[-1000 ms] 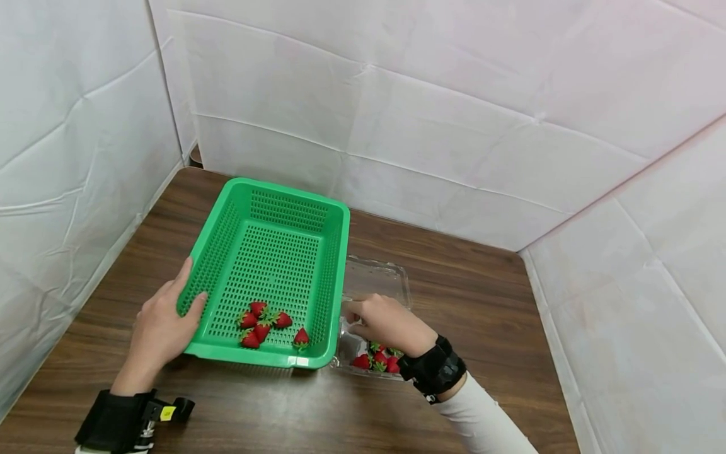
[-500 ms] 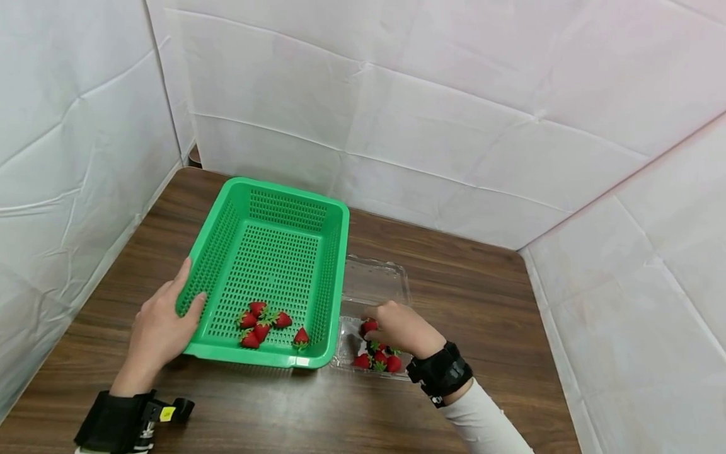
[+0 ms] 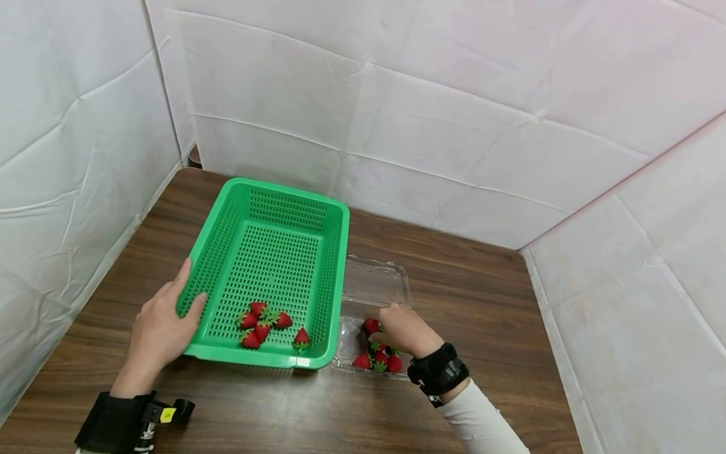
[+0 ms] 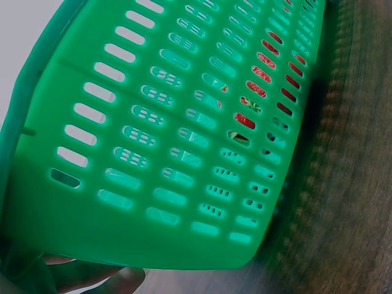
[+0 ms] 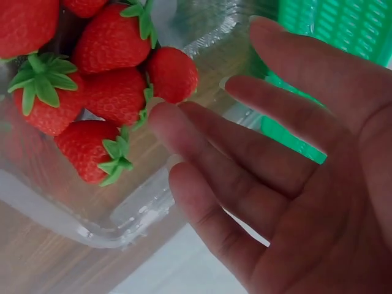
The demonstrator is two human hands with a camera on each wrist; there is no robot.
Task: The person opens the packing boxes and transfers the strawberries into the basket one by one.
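Head view: left hand grips the green basket wall at 9 o'clock; right hand over the clear tray, 3 o'clock of basket.
Right wrist view: fingers straight, released, beside the strawberries.

Strawberries lie in the basket, left of the clamshell.
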